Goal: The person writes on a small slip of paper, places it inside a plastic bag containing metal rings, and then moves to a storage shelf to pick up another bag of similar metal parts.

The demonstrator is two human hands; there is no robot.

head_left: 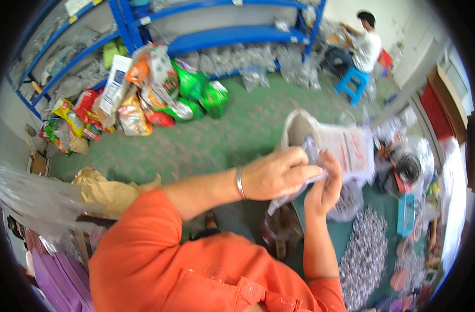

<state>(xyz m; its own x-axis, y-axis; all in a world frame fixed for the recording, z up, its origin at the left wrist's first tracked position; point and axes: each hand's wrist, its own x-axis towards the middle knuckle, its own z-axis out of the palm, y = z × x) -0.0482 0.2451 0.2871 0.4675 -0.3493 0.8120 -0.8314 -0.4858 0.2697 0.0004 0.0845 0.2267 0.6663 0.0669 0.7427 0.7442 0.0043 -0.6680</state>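
My left hand (279, 174), with a silver bangle at the wrist, is closed with its thumb and finger pinching the gathered part of a clear plastic bag (311, 148). Close beside it, my right hand (325, 186) has its fingers curled round the same bag. Part of the plastic hangs below my left hand, and what the bag holds is hidden. Just beyond my hands, a white bucket (344, 148) with red print lies on its side, its mouth facing left. Another clear bag of small pieces (346, 202) rests on the green tabletop by my right wrist.
Small shiny clear pieces (365, 255) are heaped on the table at the right, beside a blue basket (406, 214). Colourful sacks (144, 99) lie before blue shelves (227, 39). A person (366, 47) sits on a blue stool (353, 83) at the far right. Brown paper (105, 190) is at the left.
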